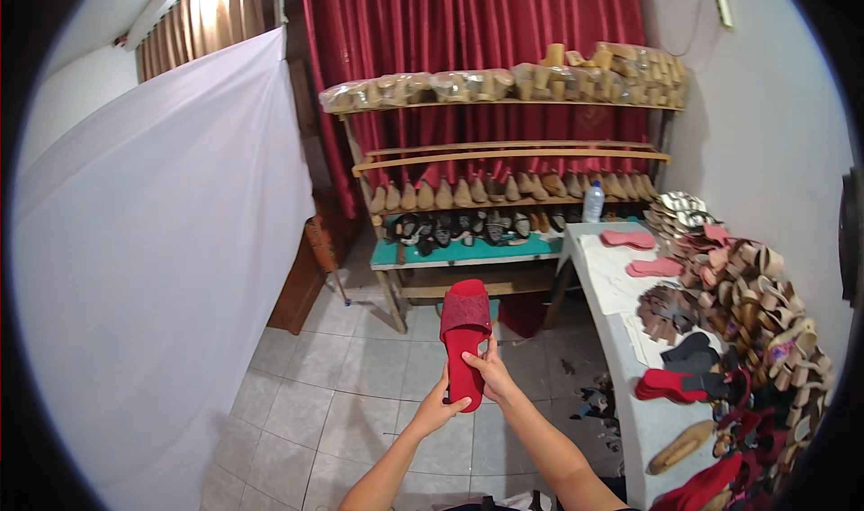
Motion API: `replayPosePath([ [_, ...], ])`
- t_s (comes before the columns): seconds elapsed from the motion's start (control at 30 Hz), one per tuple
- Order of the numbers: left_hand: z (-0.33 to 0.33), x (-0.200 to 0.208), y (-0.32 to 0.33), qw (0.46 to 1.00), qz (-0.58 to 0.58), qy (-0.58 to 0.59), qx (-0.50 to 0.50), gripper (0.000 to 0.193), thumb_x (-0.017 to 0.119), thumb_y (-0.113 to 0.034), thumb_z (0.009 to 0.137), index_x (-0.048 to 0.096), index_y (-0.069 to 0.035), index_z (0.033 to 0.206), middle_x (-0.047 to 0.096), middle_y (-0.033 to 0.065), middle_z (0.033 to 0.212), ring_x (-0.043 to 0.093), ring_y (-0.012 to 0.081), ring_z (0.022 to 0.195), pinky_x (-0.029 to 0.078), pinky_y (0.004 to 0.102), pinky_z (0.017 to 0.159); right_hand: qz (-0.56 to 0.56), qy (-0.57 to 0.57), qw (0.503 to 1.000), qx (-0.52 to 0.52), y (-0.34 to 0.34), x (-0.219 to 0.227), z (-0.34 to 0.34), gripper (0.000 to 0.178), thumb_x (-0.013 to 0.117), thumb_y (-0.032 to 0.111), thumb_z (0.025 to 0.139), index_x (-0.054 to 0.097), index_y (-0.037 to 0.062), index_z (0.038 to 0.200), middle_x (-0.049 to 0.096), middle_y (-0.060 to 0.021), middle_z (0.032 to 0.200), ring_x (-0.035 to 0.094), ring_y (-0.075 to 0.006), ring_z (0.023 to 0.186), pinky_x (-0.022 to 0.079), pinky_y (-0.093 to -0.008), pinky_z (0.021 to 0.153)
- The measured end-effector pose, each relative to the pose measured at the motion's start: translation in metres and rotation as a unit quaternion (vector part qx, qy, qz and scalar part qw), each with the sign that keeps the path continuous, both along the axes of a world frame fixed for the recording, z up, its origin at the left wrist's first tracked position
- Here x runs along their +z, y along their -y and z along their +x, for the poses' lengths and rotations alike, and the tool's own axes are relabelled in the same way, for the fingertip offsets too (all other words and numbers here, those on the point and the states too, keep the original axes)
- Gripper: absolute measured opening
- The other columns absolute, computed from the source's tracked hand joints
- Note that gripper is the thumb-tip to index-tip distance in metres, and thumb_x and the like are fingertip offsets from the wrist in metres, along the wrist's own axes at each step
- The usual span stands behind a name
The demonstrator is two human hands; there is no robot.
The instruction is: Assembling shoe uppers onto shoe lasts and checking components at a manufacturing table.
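A red slide sandal (466,345) with a wide, darker red patterned strap is held up in front of me, toe pointing away. Its heel end rests between my two hands. My left hand (441,409) grips the heel from the left, thumb lying near the back edge of the insole. My right hand (489,372) is closed on the right side of the sandal, its thumb pressed on the insole just behind the strap. The underside of the sole and most of my fingers beneath it are hidden.
On the right, a long table (621,358) carries pink insoles (655,267), red sole pieces (670,386) and heaps of straps. Ahead stands a rack with a row of shoe lasts (463,194), bagged pieces on top and a water bottle (593,202) nearby. A white sheet (171,241) hangs at left.
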State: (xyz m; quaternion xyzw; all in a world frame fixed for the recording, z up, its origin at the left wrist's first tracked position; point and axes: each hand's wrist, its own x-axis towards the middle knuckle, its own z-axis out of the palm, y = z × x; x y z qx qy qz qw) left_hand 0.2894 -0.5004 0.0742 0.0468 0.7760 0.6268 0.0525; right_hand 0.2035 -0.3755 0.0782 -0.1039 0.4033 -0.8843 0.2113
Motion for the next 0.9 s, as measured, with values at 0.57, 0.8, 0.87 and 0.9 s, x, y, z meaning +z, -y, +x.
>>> replayPosePath([
  [0.57, -0.221, -0.030, 0.116, 0.994, 0.038, -0.026, 0.101, 0.086, 0.062, -0.018, 0.076, 0.001, -0.007, 0.136, 0.034, 0.0134, 0.128, 0.050, 0.0180, 0.098, 0.048, 0.0255, 0.070, 0.032, -0.037, 0.993, 0.112, 0.136, -0.018, -0.245, 0.076, 0.055, 0.003, 0.079, 0.006, 0.0213, 0.134, 0.036, -0.0096, 0.124, 0.043, -0.0193, 0.108, 0.039, -0.0329, 0.088],
  [0.8, -0.353, -0.003, 0.159, 0.989, 0.021, -0.071, 0.126, 0.087, 0.063, -0.018, 0.076, 0.000, -0.011, 0.137, 0.038, 0.0128, 0.125, 0.052, 0.0177, 0.094, 0.047, 0.0252, 0.067, 0.023, -0.081, 0.991, 0.108, 0.185, 0.012, -0.380, 0.075, 0.054, 0.003, 0.080, 0.005, 0.0196, 0.135, 0.035, -0.0107, 0.126, 0.044, -0.0204, 0.107, 0.040, -0.0332, 0.087],
  [0.87, -0.387, 0.008, 0.173, 0.988, 0.082, -0.045, 0.120, 0.087, 0.063, -0.018, 0.076, 0.001, -0.013, 0.137, 0.036, 0.0123, 0.127, 0.052, 0.0168, 0.093, 0.047, 0.0250, 0.065, 0.005, -0.065, 0.991, 0.118, 0.199, 0.028, -0.410, 0.075, 0.054, 0.003, 0.080, 0.005, 0.0179, 0.135, 0.035, -0.0110, 0.126, 0.044, -0.0201, 0.107, 0.039, -0.0323, 0.088],
  [0.9, -0.399, 0.010, 0.179, 0.988, 0.083, -0.045, 0.123, 0.087, 0.063, -0.018, 0.076, 0.001, -0.013, 0.137, 0.036, 0.0123, 0.127, 0.052, 0.0168, 0.093, 0.047, 0.0250, 0.065, 0.007, -0.064, 0.991, 0.121, 0.205, 0.029, -0.424, 0.075, 0.054, 0.003, 0.080, 0.005, 0.0179, 0.135, 0.035, -0.0110, 0.126, 0.044, -0.0201, 0.107, 0.039, -0.0323, 0.088],
])
